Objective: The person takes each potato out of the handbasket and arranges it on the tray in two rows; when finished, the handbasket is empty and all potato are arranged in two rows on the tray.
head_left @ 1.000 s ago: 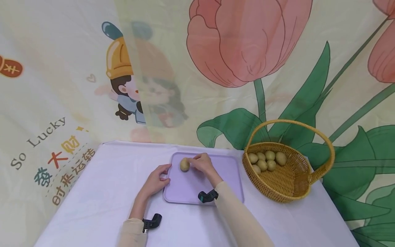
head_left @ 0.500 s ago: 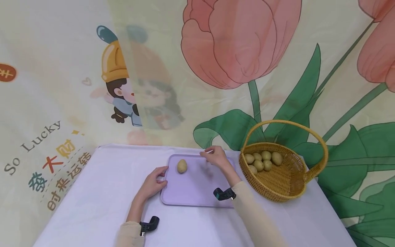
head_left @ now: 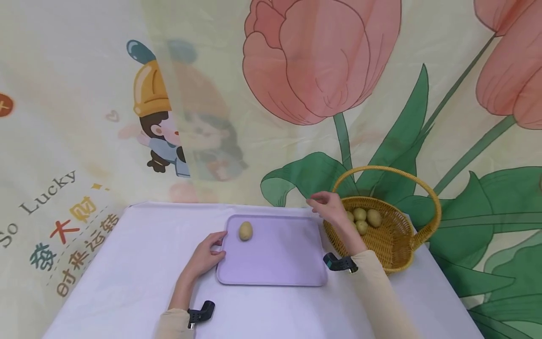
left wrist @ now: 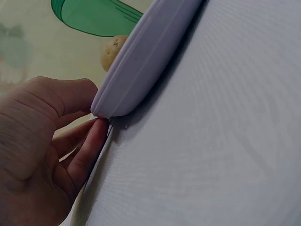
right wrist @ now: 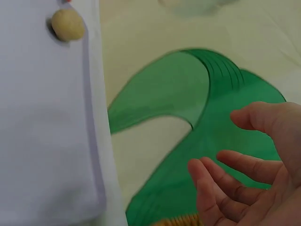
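Observation:
My left hand (head_left: pixel 204 258) pinches the left rim of a lilac tray (head_left: pixel 273 256); in the left wrist view the thumb lies at the rim's upper side and the fingers (left wrist: pixel 89 148) at its underside. One potato (head_left: pixel 245 230) rests near the tray's far left corner. My right hand (head_left: pixel 333 211) is in the air beside the left side of a wicker basket (head_left: pixel 391 247), its fingers loosely bent with nothing between them. Several potatoes (head_left: pixel 374 218) lie in the basket's far left part, some hidden behind the right hand.
The basket's tall arched handle (head_left: pixel 395 170) rises above its opening. A white cloth (head_left: pixel 139 263) covers the table, and a printed curtain (head_left: pixel 211 117) with tulips hangs right behind the far edge.
My right hand has let go of the potato and moved right, off the tray to the basket. The potato stays on the tray. My left hand keeps its place at the rim.

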### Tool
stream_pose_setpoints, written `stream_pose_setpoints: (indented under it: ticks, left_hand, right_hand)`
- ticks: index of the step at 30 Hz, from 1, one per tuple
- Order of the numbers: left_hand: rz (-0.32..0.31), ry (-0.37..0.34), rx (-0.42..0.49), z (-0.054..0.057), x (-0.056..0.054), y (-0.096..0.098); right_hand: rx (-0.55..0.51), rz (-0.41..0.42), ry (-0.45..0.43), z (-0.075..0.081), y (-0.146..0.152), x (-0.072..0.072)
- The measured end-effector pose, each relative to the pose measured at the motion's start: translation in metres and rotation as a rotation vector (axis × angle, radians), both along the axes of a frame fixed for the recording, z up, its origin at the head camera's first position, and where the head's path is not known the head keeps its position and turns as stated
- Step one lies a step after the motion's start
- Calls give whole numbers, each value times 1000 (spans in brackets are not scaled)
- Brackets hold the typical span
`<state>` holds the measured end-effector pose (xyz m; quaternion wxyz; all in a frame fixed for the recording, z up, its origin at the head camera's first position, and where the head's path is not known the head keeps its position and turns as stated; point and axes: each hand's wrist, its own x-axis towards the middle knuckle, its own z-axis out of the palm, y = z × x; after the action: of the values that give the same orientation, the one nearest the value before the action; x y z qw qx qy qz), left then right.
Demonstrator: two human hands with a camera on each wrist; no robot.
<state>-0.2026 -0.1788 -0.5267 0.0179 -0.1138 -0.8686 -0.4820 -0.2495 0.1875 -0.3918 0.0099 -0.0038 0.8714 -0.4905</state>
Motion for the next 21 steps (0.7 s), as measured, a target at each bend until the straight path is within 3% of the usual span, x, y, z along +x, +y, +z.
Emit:
stream_pose_setpoints:
  ticks: [8,21]
  left_hand:
    - [6,-44,15,-4,1,-1]
    - [-2,-35,10,-3,-5,-2]
  right_hand:
    - [2,-63,25,-8,55,3]
    - [91,-163,-86,-24,122,17]
